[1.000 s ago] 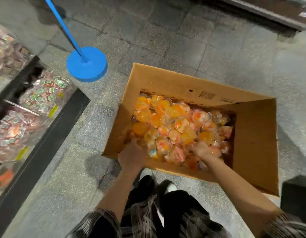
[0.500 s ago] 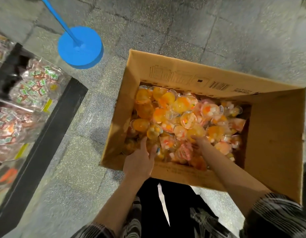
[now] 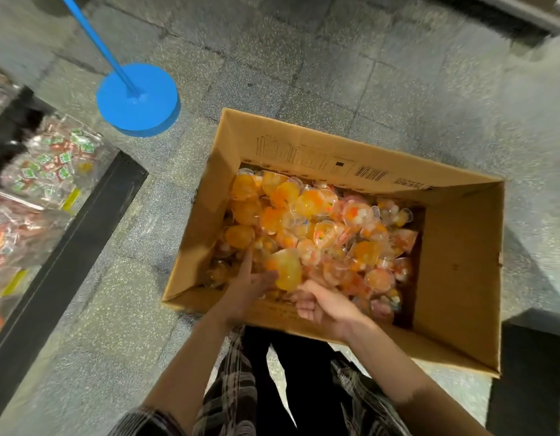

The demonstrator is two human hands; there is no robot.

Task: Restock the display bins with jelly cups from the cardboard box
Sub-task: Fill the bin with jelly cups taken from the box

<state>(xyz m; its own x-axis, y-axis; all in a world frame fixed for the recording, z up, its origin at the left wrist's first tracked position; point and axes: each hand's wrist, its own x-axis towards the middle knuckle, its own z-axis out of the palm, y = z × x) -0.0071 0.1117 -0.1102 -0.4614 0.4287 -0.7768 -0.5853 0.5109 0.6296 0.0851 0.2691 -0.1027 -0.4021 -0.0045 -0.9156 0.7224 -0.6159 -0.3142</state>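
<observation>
An open cardboard box stands on the floor, filled with several orange and yellow jelly cups. My left hand reaches over the near wall with straight fingers, which touch the left side of a large yellow jelly cup raised above the pile. My right hand is just right of it at the near edge. Its fingers are curled and its thumb lies against the underside of that cup. More cups under both hands are partly hidden.
Clear display bins with wrapped sweets sit at the left behind a black frame. A blue round stand base with a pole is on the stone floor beyond the box's far left corner. A dark object is at the right.
Both hands have drawn together at the near side of the box, and a large yellow cup has risen between them. The right hand has pulled back from the pile, and the view has shifted.
</observation>
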